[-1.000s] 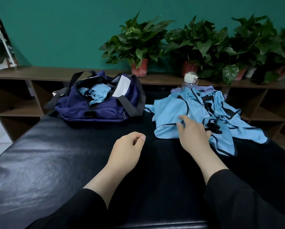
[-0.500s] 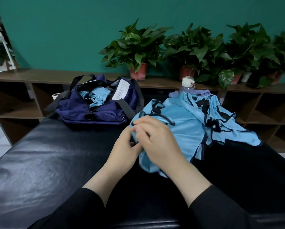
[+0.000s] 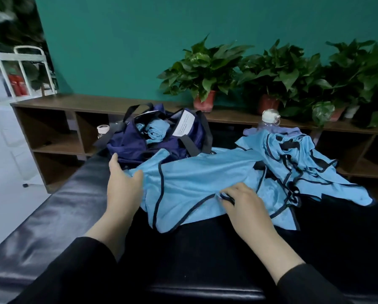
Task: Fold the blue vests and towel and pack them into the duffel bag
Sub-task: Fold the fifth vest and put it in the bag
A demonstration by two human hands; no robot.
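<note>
- Glossy black padded upholstery forms the tabletop [image 3: 58, 216] beneath both hands, with soft sheen and faint creases on its near left part.
- Beyond the hands, a teal wall [image 3: 122, 44] is seen above a long brown wooden shelf unit [image 3: 58, 126] with open cubbies.
- Leafy potted plants [image 3: 205, 71] in reddish pots are lined along the shelf top, ahead of the right hand.
- A light blue vest [image 3: 196, 183] of thin mesh-like fabric, edged with dark piping, is spread between the two hands.
- The vest's left edge is pinched by the left hand [image 3: 123, 185] between thumb and fingers.
- A bunched piece of dark piping at the vest's lower edge is gripped by the curled fingers of the right hand [image 3: 242, 200].
- A rumpled heap of more blue vests [image 3: 304, 163] lies beyond and to the right of the right hand.
- A navy duffel bag [image 3: 153, 141] with black straps stands open just beyond the left hand; rolled blue fabric [image 3: 155, 131] is seen inside, and a white label [image 3: 183, 126] on its rim.
- A clear bottle with a white cap [image 3: 270, 119] stands behind the heap.
- Black sleeves [image 3: 74, 270] cover both forearms.
</note>
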